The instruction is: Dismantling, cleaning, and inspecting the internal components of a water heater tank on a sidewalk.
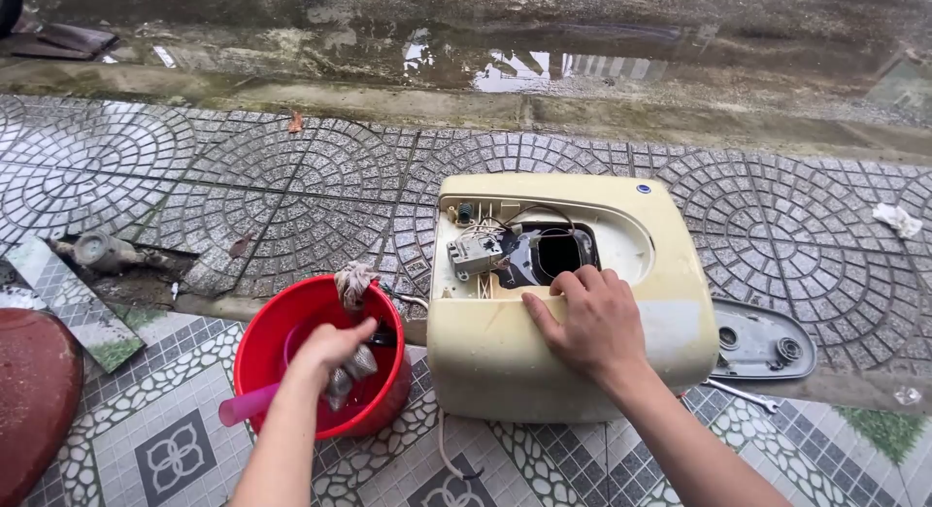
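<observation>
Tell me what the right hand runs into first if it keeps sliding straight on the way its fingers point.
The right hand lies on the cream appliance casing, fingers pointing up-left at its open recess. It would likely drop into the dark round opening first; the wired part sits just left of that line.

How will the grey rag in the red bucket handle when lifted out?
Probably floppy: the grey rag hangs crumpled from the left hand. Likely wet, so heavy for its size and dripping, as it sits in the red plastic bucket. Unlikely to slip, since cloth bunches in a grip.
</observation>
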